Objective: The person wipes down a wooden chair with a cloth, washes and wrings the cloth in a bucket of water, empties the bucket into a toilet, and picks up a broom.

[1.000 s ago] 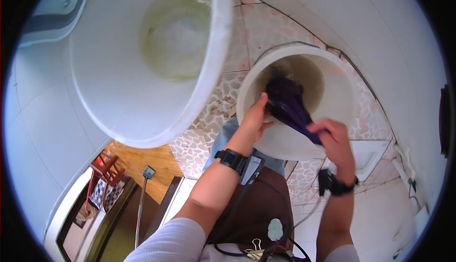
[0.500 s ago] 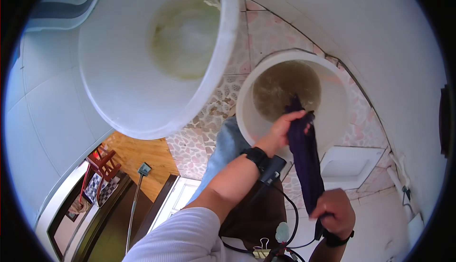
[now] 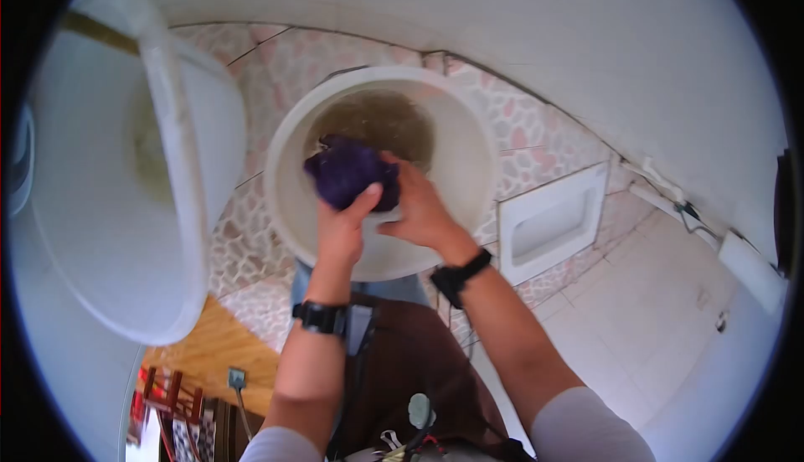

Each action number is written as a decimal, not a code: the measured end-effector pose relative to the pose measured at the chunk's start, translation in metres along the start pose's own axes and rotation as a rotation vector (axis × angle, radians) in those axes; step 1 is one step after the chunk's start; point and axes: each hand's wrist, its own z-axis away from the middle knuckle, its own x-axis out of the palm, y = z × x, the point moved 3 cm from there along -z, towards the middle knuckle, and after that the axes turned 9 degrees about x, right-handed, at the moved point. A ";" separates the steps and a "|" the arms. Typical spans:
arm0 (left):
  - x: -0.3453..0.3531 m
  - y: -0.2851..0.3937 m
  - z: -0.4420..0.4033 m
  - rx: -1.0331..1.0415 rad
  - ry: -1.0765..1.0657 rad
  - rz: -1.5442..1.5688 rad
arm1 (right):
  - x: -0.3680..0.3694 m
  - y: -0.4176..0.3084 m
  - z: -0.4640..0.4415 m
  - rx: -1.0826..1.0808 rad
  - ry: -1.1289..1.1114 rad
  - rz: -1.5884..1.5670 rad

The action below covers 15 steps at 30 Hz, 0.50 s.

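A dark purple cloth [image 3: 352,169], gathered into a bundle, is held over a white bucket [image 3: 283,185] with murky brown water [image 3: 394,123] in it. My left hand [image 3: 342,223] grips the bundle from the near side, thumb across it. On the right, my right hand [image 3: 419,208] has its fingers against the cloth and its thumb apart, cupping that side. The fingers behind the bundle are hidden. Both wrists carry black bands.
A large white tub [image 3: 197,236] with a little cloudy water stands at the left. To the right, a white recessed fixture [image 3: 548,226] is set in the pebble-patterned tile floor [image 3: 251,244]. A long-handled tool [image 3: 238,378] and red-brown chair [image 3: 173,395] appear at lower left.
The cloth, earlier stretched long between both hands, is now bunched up over the bucket. My right hand has come up beside my left. The view has shifted right.
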 end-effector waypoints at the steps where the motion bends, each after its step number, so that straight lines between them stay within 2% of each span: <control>1: 0.001 0.003 0.001 0.016 0.004 0.073 | 0.005 -0.005 -0.010 0.004 0.001 -0.047; 2: 0.000 0.006 0.001 0.015 0.000 0.089 | 0.008 -0.001 -0.018 0.006 0.006 -0.031; 4: -0.005 0.010 -0.001 -0.023 -0.014 0.236 | 0.023 0.017 -0.032 0.138 -0.171 -0.294; 5: -0.011 0.008 0.000 -0.035 -0.022 0.246 | 0.028 0.025 -0.032 0.150 -0.161 -0.287; 8: -0.021 -0.001 -0.003 -0.107 0.074 0.404 | 0.022 0.038 -0.033 0.148 -0.170 0.194; 9: -0.024 -0.007 -0.003 -0.133 0.052 0.418 | 0.015 0.039 -0.033 0.174 -0.148 0.207; 11: -0.046 -0.024 -0.001 -0.354 0.277 -0.003 | -0.002 0.048 -0.039 0.436 0.049 0.268; 12: -0.052 -0.025 0.000 -0.382 0.225 -0.081 | -0.012 0.051 -0.042 0.542 0.127 0.235; 13: -0.051 -0.024 0.002 -0.393 0.216 -0.074 | -0.013 0.054 -0.047 0.554 0.133 0.243; 15: -0.052 -0.017 0.005 -0.389 0.250 -0.135 | -0.010 0.058 -0.055 0.618 0.345 0.308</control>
